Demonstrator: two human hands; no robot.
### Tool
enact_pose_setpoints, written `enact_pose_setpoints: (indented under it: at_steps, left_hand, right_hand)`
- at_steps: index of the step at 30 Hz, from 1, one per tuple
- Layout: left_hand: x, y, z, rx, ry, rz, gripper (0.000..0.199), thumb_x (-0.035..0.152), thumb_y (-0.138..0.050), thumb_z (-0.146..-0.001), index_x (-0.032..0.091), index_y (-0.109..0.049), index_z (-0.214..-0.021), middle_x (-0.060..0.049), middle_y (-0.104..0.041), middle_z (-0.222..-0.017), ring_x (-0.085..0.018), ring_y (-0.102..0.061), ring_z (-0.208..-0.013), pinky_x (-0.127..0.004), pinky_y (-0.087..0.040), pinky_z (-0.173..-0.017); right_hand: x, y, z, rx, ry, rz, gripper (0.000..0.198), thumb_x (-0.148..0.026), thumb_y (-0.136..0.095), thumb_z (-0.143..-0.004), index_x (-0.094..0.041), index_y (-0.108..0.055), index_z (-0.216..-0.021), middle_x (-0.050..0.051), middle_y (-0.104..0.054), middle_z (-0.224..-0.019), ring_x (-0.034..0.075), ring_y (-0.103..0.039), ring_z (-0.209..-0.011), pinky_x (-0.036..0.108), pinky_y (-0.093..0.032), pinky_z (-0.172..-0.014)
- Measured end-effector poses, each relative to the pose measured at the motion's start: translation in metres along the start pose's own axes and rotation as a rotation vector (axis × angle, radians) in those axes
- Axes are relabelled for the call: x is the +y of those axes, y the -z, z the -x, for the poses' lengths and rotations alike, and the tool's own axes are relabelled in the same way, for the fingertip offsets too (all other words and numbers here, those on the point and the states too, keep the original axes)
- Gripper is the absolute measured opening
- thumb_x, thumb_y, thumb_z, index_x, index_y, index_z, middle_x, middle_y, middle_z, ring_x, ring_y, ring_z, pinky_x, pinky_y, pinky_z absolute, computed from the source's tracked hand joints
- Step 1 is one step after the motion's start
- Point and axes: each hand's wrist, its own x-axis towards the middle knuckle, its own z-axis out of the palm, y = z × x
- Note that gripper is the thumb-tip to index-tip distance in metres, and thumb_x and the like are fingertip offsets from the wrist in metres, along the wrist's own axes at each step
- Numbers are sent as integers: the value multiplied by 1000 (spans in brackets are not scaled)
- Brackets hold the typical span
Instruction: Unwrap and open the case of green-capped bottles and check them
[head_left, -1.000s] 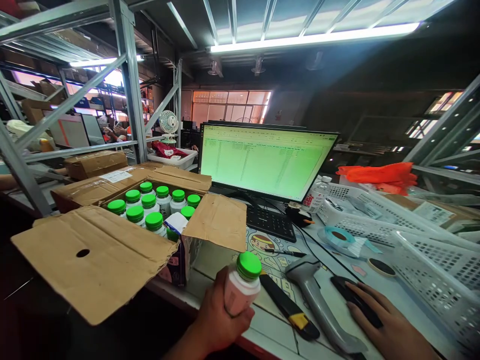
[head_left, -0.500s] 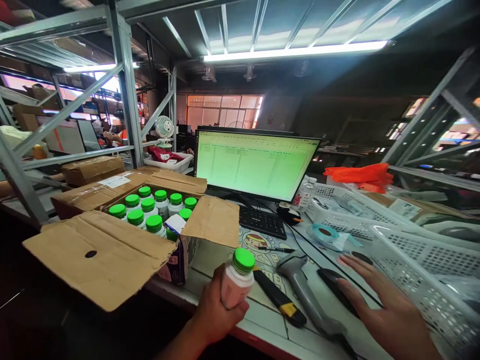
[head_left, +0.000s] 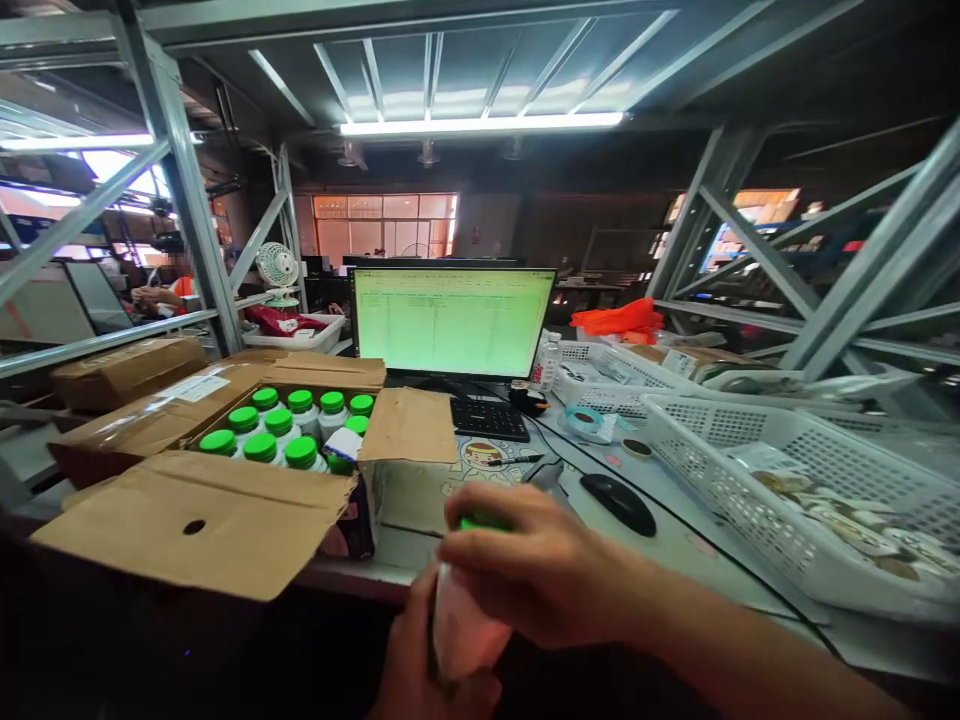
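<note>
A white bottle with a green cap is upright, slightly tilted, in front of the desk's near edge. My left hand is wrapped round its lower body. From the right, my right hand curls over the top, its fingers closed about the cap, so only a sliver of green shows. Left of my hands stands an open cardboard box holding several white bottles with green caps. Behind my right hand the top of a grey scanner peeks out; the rest is hidden.
A monitor and keyboard stand at the back. On the right are a black mouse, a tape roll and a white perforated basket of small items. Metal shelf posts frame the desk.
My right hand has moved left from beside the mouse onto the bottle's cap. The bottle and my left hand sit a little lower. The view has turned to the right.
</note>
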Motion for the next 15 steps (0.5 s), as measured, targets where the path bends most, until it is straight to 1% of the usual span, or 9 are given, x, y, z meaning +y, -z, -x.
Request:
enact_pose_setpoints:
  at_steps: [2,4,6,8,9,10,11,13,15]
  left_hand:
    - [8,22,3,56,-17,70,80,43,-73,-85,23,-42,-157,-16,-65,-141,-35,-67,-125,-45,-60,-103]
    - [16,43,3,62,-86,159,75,47,-67,-93,23,-38,-158,-16,-59,-150,-33,-64,-130,-46,-54,-111]
    - [18,60,7,39,-118,221,69,49,-63,-97,24,-39,-157,-16,-60,-149,-29,-66,-126,-44,-55,-109]
    - [12,73,16,15,-83,227,58,48,-62,-98,24,-48,-150,-15,-65,-142,-25,-70,-116,-39,-59,-100]
    - [6,79,23,13,-49,207,52,47,-62,-99,23,-53,-145,-14,-67,-137,-23,-72,-112,-36,-60,-95]
    - [0,84,31,17,-9,176,47,46,-62,-99,23,-58,-139,-13,-70,-132,-22,-73,-107,-35,-61,-92]
    - [-7,89,39,30,29,139,42,45,-61,-99,22,-62,-135,-13,-72,-128,-21,-73,-104,-34,-61,-90]
    - [-21,104,54,94,82,67,38,45,-59,-100,21,-66,-128,-12,-75,-120,-20,-74,-98,-33,-61,-87]
    - [-33,123,65,191,120,5,36,47,-58,-101,21,-69,-123,-11,-76,-113,-19,-75,-94,-34,-61,-86]
  right_hand:
    - [1,16,-25,138,-4,36,12,-19,-58,-98,-20,-69,-103,5,-68,-96,9,-64,-75,21,-51,-62]
    - [10,35,-54,353,-107,178,15,-25,-58,-100,-23,-72,-96,2,-71,-93,12,-68,-80,26,-55,-69]
    - [27,51,-86,604,-244,346,31,-42,-55,-100,-23,-78,-93,3,-75,-93,21,-72,-90,39,-55,-79]
    - [50,54,-119,751,-304,454,48,-56,-50,-96,-19,-81,-97,3,-78,-96,32,-72,-99,49,-52,-82]
    - [62,51,-135,756,-296,483,53,-58,-47,-95,-17,-80,-98,3,-79,-98,34,-71,-102,50,-51,-85]
    - [74,44,-149,725,-271,493,55,-59,-46,-97,-15,-79,-100,4,-78,-101,33,-70,-104,50,-51,-88]
    - [85,34,-162,665,-242,492,56,-57,-44,-100,-12,-78,-102,5,-77,-102,31,-69,-107,48,-52,-93]
    - [104,10,-183,492,-207,455,58,-53,-39,-105,-6,-74,-105,7,-74,-104,25,-68,-110,45,-52,-102]
    - [121,-18,-198,350,-193,408,56,-49,-41,-107,-3,-72,-102,8,-70,-100,22,-68,-109,43,-53,-101]
